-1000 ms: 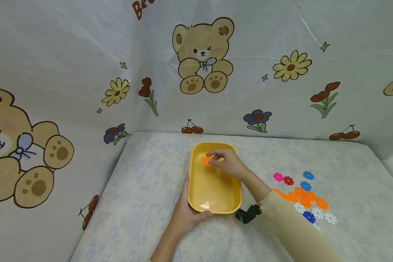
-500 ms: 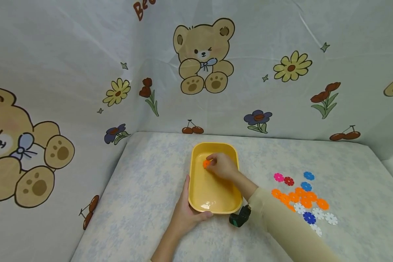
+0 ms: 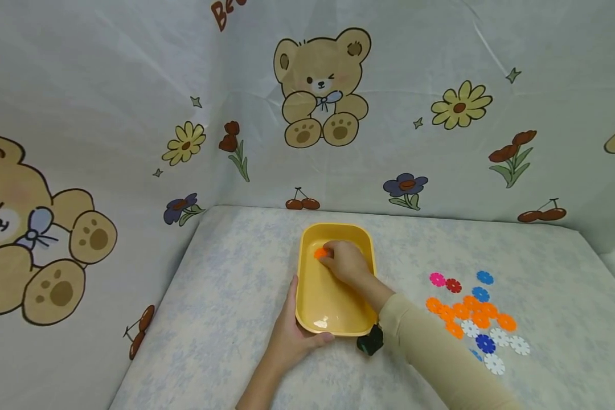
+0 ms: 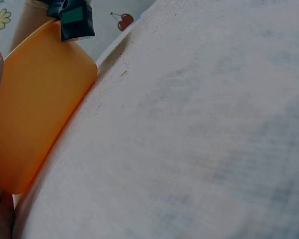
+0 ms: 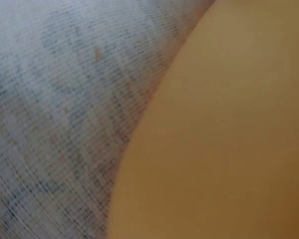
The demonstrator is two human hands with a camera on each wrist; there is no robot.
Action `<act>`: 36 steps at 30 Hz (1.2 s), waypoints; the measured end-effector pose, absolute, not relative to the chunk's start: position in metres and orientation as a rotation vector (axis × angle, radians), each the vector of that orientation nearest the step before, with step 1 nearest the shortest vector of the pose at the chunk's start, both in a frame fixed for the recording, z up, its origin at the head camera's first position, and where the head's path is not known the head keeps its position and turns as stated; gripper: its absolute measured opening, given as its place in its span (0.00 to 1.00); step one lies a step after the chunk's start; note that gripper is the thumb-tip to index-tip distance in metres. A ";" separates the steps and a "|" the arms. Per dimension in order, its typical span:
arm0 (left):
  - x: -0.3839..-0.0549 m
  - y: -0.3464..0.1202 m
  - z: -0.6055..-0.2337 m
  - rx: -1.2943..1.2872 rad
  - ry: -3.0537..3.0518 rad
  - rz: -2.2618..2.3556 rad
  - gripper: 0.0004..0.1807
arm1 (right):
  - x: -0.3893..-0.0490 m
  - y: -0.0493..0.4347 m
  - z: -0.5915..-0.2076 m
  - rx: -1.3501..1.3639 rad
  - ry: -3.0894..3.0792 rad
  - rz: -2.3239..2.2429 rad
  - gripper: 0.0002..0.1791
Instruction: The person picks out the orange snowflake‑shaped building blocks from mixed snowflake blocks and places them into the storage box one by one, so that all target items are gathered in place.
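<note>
A yellow rectangular tray (image 3: 328,304) stands on the cloth-covered table. My left hand (image 3: 292,336) holds it at the near left corner, thumb along the front edge and fingers up the left side. Inside the tray, toward its far end, my right hand (image 3: 349,265) pinches a small orange flower-shaped disc (image 3: 319,253). Whether the disc touches the tray bottom I cannot tell. The left wrist view has the tray's outer wall (image 4: 45,104) and part of the left hand. Only the tray's side (image 5: 214,134) and cloth fill the right wrist view; the right hand is out of it.
To the right of the tray lie several loose flower-shaped discs: orange ones (image 3: 480,319), white ones (image 3: 494,364), blue ones (image 3: 484,277), a pink one (image 3: 438,279) and a red one (image 3: 453,286). A cloth printed with bears (image 3: 325,91) hangs behind the table.
My right hand has lowered further into the tray with the orange disc, and its forearm has swung left, uncovering more discs. My left hand has stayed at the tray's corner.
</note>
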State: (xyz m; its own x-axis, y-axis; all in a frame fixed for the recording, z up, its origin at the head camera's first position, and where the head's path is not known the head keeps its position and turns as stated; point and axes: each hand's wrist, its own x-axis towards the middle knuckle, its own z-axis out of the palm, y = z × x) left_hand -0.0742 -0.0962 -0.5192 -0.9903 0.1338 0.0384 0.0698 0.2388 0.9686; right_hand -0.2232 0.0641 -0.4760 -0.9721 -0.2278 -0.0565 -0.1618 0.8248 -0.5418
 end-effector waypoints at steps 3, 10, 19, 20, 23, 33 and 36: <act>-0.074 -0.096 -0.519 0.211 2.428 1.901 0.72 | -0.223 0.064 -0.477 -0.319 2.887 -0.852 0.08; -0.074 -0.096 -0.519 0.217 2.429 1.904 0.71 | -0.223 0.064 -0.477 -0.288 2.891 -0.846 0.07; -0.072 -0.100 -0.522 0.176 2.425 1.920 0.71 | -0.208 0.066 -0.454 -0.387 2.971 -0.785 0.17; -0.071 -0.101 -0.522 0.172 2.422 1.925 0.71 | -0.204 0.069 -0.449 -0.402 2.978 -0.796 0.18; -0.070 -0.102 -0.521 0.168 2.427 1.937 0.71 | -0.194 0.082 -0.433 -0.438 2.999 -0.855 0.20; -0.072 -0.097 -0.519 0.224 2.408 1.950 0.72 | -0.162 0.179 -0.425 -0.289 3.078 -0.782 0.25; -0.073 -0.096 -0.518 0.227 2.372 1.968 0.72 | -0.150 0.211 -0.433 -0.229 3.072 -0.716 0.25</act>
